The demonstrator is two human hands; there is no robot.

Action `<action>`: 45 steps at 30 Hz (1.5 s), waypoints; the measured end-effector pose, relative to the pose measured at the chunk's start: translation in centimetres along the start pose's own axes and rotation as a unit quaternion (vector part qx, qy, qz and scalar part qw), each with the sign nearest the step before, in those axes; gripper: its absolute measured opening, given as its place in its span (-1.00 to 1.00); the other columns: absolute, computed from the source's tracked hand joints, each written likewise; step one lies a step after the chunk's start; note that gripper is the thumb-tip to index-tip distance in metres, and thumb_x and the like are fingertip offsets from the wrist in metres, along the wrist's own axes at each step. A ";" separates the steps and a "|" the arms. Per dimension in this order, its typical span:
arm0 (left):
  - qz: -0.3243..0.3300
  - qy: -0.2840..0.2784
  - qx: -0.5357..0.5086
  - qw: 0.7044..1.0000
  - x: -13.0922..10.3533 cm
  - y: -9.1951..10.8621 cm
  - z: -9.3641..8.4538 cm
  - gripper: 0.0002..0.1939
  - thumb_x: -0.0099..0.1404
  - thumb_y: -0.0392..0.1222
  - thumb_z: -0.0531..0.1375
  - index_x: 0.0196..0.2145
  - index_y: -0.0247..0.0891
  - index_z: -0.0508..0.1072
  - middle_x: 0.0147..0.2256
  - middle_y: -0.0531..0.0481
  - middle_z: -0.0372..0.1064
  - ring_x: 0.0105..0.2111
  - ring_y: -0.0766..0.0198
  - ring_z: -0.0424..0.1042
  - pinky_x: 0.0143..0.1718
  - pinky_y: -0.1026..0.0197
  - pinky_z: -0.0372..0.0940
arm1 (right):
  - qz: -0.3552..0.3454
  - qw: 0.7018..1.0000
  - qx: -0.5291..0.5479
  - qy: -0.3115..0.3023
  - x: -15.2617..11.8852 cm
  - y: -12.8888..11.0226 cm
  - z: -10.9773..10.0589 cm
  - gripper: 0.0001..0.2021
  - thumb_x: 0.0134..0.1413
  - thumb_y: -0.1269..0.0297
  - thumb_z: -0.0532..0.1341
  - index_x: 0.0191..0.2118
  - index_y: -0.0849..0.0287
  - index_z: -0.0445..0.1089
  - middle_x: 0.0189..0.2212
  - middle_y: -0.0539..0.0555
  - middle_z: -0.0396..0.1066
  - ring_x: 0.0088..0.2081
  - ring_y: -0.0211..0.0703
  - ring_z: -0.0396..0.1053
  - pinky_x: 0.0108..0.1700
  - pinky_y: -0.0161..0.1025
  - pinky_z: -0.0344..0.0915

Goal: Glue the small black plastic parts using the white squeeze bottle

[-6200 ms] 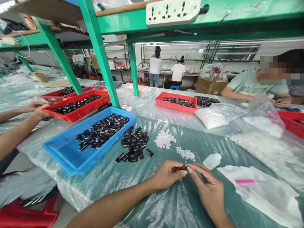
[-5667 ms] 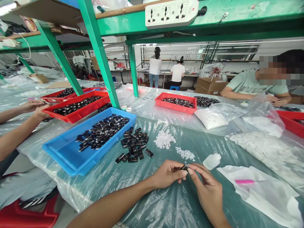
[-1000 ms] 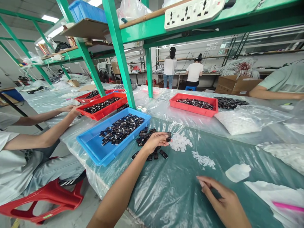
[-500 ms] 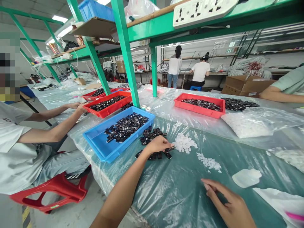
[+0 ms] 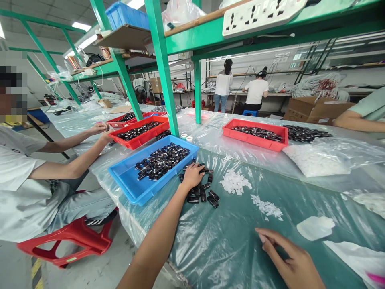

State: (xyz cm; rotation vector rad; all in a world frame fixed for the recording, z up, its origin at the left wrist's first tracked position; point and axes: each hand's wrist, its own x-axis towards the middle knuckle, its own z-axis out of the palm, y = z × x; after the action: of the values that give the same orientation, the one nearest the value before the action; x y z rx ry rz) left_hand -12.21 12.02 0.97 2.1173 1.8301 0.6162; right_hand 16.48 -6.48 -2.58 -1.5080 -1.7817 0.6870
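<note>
Left hand (image 5: 193, 176) on small glossy-black rectangular pieces (image 5: 203, 196), can't tell if gripping; rightmost two's long axes run far-left to near-right; right hand (image 5: 290, 259) released, loosely curled.

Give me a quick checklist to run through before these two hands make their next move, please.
1. Left hand at the loose black parts: ok, it lies over the pile.
2. Left hand gripping a part: cannot tell, the undersides of its fingers are hidden.
3. Right hand free: ok, nothing shows between its thumb and index finger.
4. Every black part inside the blue tray on the table: not ok, the loose pile is beside it.
5. Larger white pieces and smaller white bits kept apart: ok, two separate heaps.
6. Pink stick fully in view: not ok, the picture's edge cuts it off.
</note>
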 end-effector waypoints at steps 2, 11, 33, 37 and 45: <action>0.025 -0.036 0.008 0.999 0.1 -0.1 0.0 -0.60 0.20 -0.23 0.13 0.02 -0.12 0.37 0.13 -0.02 0.17 0.14 0.11 0.12 0.15 0.11 -0.02 | -0.012 1.000 -0.005 0.012 0.0 -0.2 -0.1 -0.75 0.05 0.07 0.14 -0.18 -0.04 0.44 -0.29 -0.01 0.50 -0.36 -0.21 0.47 -0.48 -0.46 0.35; 0.087 -0.112 0.000 0.990 -0.5 0.1 -1.3 -0.55 0.05 -0.27 0.23 -0.06 -0.06 0.44 0.09 -0.01 0.24 0.10 0.04 0.18 0.08 0.11 0.08 | -0.043 0.999 -0.023 0.024 0.1 -0.7 -0.2 -0.76 0.05 0.10 0.14 -0.17 -0.04 0.44 -0.28 -0.02 0.51 -0.34 -0.20 0.47 -0.47 -0.46 0.36; 0.073 -0.138 -0.404 0.901 -1.7 4.0 -1.6 -0.51 0.27 0.01 0.04 0.05 -0.35 0.32 -0.20 -0.20 0.46 -0.40 0.35 0.43 -0.36 0.34 0.30 | -0.028 1.000 -0.012 -0.002 -0.2 0.1 -0.1 -0.74 0.07 0.11 0.14 -0.12 -0.07 0.42 -0.23 -0.04 0.50 -0.29 -0.17 0.47 -0.46 -0.45 0.36; 0.063 -0.135 -0.389 0.909 -1.6 4.1 -1.6 -0.52 0.24 0.02 0.06 0.03 -0.30 0.34 -0.24 -0.14 0.47 -0.42 0.36 0.43 -0.37 0.33 0.30 | -0.030 0.999 -0.025 0.001 -0.1 0.0 0.0 -0.75 0.06 0.10 0.14 -0.14 -0.07 0.43 -0.23 -0.04 0.50 -0.29 -0.18 0.47 -0.42 -0.44 0.37; -0.038 -0.048 -0.158 0.986 -1.4 1.5 -2.8 -0.78 0.10 -0.16 0.16 -0.32 -0.31 0.52 -0.42 -0.09 0.45 -0.34 0.14 0.41 -0.33 0.21 0.27 | -0.027 0.999 -0.039 -0.010 -0.1 0.2 0.0 -0.75 0.08 0.09 0.13 -0.13 -0.06 0.42 -0.21 -0.02 0.49 -0.26 -0.15 0.47 -0.36 -0.41 0.38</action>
State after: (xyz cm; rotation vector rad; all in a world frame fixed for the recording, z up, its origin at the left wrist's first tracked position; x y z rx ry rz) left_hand -12.38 10.22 3.93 1.8306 1.6308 0.7189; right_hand 16.59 -6.53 -2.78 -1.5030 -1.8775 0.6150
